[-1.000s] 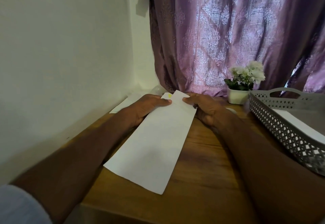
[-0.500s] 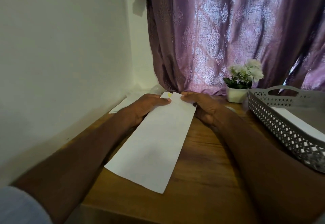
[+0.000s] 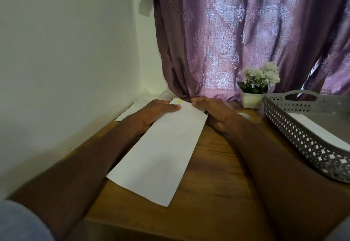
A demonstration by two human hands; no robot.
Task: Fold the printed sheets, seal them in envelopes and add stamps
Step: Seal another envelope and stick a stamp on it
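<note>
In the head view a long white envelope (image 3: 159, 153) lies flat on the wooden table (image 3: 217, 184), its far end towards the purple curtain (image 3: 246, 38). The left hand (image 3: 157, 111) pinches the far left corner, thumb on top. The right hand (image 3: 214, 112) grips the far right corner with curled fingers. A grey basket (image 3: 295, 127) holding paper sits to the right, beside a small flower pot (image 3: 252, 99).
</note>
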